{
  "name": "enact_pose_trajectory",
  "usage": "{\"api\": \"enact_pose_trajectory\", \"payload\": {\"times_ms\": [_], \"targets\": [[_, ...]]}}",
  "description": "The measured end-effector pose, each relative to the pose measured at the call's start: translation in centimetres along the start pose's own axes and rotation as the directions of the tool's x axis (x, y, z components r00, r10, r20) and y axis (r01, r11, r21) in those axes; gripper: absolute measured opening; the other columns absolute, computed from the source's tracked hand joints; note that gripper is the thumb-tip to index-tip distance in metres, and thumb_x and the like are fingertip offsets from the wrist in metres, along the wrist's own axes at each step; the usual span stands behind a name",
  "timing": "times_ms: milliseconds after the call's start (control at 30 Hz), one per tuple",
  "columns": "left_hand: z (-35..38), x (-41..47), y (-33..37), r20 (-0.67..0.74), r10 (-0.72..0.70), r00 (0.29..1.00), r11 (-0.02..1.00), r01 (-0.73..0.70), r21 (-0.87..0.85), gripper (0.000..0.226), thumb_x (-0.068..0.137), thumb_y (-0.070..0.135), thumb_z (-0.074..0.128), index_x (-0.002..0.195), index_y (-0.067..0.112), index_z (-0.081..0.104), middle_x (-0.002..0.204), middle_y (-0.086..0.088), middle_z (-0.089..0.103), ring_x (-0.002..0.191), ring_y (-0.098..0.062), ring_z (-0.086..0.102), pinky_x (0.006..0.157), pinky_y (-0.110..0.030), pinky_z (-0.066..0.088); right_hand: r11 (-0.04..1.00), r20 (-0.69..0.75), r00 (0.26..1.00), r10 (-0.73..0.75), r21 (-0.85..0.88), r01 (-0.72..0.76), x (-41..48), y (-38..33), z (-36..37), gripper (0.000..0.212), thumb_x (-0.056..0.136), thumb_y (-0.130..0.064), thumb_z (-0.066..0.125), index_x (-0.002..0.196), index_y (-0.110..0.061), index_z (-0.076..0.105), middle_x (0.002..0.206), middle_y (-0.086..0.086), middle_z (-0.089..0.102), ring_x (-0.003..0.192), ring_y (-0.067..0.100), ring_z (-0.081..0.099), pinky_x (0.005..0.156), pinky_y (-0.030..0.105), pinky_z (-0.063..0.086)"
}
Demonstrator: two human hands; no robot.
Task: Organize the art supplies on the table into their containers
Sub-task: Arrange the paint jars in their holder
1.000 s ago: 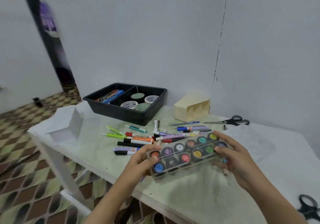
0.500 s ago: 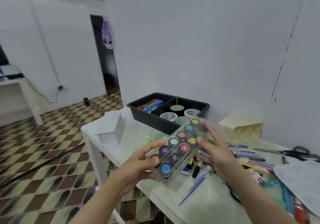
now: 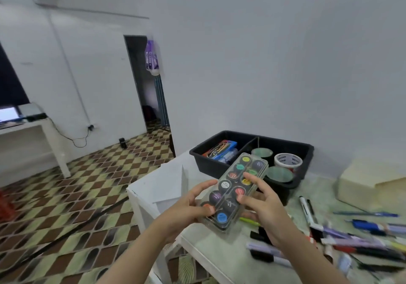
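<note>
Since earlier frame, paint set (image 3: 232, 192) swung lengthwise and carried from markers (image 3: 362, 244) toward tray (image 3: 204, 162); far end now over tray's front rim. Held clear of counter (image 3: 211, 246), near end gripped by left hand (image 3: 189, 209) and right hand (image 3: 265, 213), fingers curled round edges. Placement in tray judged next

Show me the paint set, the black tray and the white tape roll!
paint set (image 3: 232, 188): head view, the middle of its clear lid.
black tray (image 3: 204, 165): head view, its near left outer wall.
white tape roll (image 3: 282, 158): head view, its printed top face.
</note>
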State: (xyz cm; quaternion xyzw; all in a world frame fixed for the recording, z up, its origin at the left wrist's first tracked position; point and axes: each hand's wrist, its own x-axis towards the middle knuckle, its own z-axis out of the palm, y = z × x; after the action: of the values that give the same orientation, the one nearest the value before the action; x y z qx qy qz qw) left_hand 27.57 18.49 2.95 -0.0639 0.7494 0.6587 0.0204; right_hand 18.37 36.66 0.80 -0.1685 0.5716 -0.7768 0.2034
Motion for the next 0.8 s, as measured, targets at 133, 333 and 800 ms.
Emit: {"api": "enact_pose_trajectory", "payload": {"times_ms": [133, 333, 800], "targets": [[-2.3, 2.8, -0.2, 0.033, -0.008, 0.999, 0.999, 0.007, 0.047, 0.066, 0.07, 0.034, 0.075, 0.127, 0.048, 0.045, 0.117, -0.009, 0.066, 0.109, -0.026, 0.062, 0.099, -0.044, 0.046, 1.0, -0.039, 0.999, 0.011, -0.012, -0.012, 2.8, -0.5, 0.8, 0.057, 0.079, 0.009, 0.065, 0.121, -0.027, 0.052, 0.102, 0.019, 0.067, 0.084, 0.031, 0.07, 0.064, 0.041, 0.059], [-4.5, 7.9, -0.3, 0.034, 0.024, 0.999, 0.995, -0.027, 0.092, 0.063, 0.067, 0.046, 0.074, 0.125, 0.049, 0.05, 0.116, -0.004, 0.066, 0.107, -0.022, 0.063, 0.098, -0.041, 0.047, 0.999, -0.068, 0.997, 0.043, -0.025, -0.045, 8.1, -1.1, 0.1, 0.057, 0.08, 0.008, 0.065, 0.123, -0.027, 0.051, 0.099, 0.017, 0.069, 0.076, 0.024, 0.071, 0.056, 0.031, 0.056], [-12.7, 18.7, -1.2, -0.304, 0.246, 0.92, 0.857, -0.06, 0.511, 0.028, 0.089, 0.016, 0.062, 0.11, 0.036, 0.06, 0.12, 0.012, 0.057, 0.112, -0.008, 0.048, 0.091, -0.023, 0.037, 0.991, -0.156, 0.986, 0.066, -0.107, -0.083, 18.2, -1.2, -1.7, 0.052, 0.082, 0.001, 0.066, 0.12, -0.03, 0.051, 0.092, 0.014, 0.072, 0.071, 0.019, 0.069, 0.064, 0.035, 0.056]]}}
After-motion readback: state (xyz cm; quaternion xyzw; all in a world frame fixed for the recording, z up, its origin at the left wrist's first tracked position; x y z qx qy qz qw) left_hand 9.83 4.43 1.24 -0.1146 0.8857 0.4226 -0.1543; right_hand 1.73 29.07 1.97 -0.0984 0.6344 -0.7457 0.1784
